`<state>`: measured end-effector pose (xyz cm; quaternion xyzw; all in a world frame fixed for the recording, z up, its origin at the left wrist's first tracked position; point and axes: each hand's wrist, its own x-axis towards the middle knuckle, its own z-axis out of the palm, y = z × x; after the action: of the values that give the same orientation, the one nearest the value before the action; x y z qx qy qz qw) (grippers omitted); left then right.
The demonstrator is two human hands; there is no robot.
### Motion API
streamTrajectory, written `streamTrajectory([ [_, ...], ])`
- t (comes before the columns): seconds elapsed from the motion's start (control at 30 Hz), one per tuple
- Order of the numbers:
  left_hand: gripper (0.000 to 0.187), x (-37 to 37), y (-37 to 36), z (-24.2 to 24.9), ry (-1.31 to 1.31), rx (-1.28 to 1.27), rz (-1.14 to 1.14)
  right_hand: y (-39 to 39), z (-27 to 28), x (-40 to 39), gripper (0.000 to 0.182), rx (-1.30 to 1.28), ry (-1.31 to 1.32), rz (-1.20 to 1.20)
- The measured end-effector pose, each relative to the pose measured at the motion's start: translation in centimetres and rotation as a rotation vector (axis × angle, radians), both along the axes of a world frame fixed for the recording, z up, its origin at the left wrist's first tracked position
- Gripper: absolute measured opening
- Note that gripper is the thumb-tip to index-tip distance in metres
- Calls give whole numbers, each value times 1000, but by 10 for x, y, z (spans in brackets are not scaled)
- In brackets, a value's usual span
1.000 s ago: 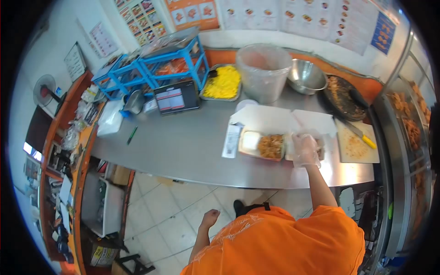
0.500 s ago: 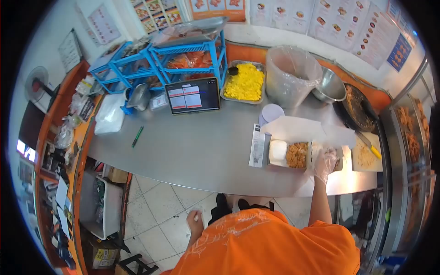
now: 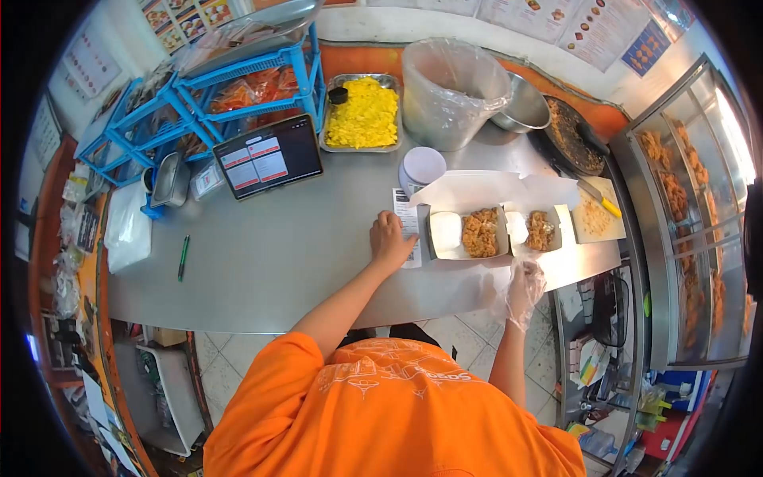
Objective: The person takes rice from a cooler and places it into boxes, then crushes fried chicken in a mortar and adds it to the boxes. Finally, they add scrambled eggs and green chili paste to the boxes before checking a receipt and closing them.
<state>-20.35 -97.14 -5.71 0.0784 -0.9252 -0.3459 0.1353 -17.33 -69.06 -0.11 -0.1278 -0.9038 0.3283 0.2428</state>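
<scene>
L box [image 3: 503, 229], right part of steel table [image 3: 262, 278]: white item [image 3: 447, 230] left, fried pcs [image 3: 480, 233] right. R box [image 3: 564, 225] next to it, similar fill, lid open too. Far side: tray [image 3: 362, 149] w/ yellow food [image 3: 364, 115]. L hand [image 3: 389, 242] reaching fwd, at receipt [image 3: 412, 253] left of boxes, fingers bent; can't tell if gripping. Gloved R hand [image 3: 525, 288] just near side of R box, fingers curled; can't tell if holding anything.

Receipt [image 3: 406, 205] left of food boxes [image 3: 465, 189] on counter [image 3: 278, 258]
</scene>
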Motion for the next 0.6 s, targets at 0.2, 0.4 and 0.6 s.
streamTrajectory([
  [0.2,37,-4,-13,-5,-143,157,-116,35,-16,7,13,-252,21,24],
  [0.4,56,49,-36,83,40,960,-140,10,49,-12,8,-429,40,142],
  [0.6,51,91,-39,153,324,1028,-132,-53,93,-25,11,-464,-108,432],
])
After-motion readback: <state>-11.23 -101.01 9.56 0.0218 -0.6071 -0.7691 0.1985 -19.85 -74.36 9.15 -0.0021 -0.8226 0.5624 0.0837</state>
